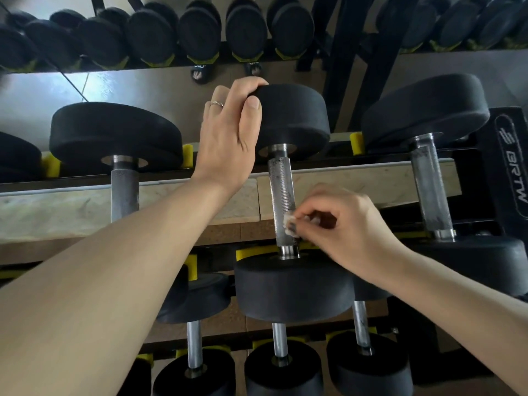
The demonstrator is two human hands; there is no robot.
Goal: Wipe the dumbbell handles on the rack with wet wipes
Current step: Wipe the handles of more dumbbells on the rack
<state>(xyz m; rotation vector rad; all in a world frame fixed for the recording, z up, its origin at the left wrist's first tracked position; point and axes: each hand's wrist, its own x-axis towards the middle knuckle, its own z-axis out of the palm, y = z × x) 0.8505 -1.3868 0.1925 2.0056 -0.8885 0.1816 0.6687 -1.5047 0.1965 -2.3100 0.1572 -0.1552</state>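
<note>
there, left grip [228,132] clamped on dumbbell head [291,118], right grip [340,224] pinching wipe [290,225] against handle [281,195], neighbouring dumbbells [114,138] alongside

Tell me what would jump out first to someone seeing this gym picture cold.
The two bare arms reaching in: the left hand grips the far head of the middle dumbbell, while the right hand pinches a grubby wet wipe against its knurled handle. Around them, black dumbbells fill the rack.
</note>
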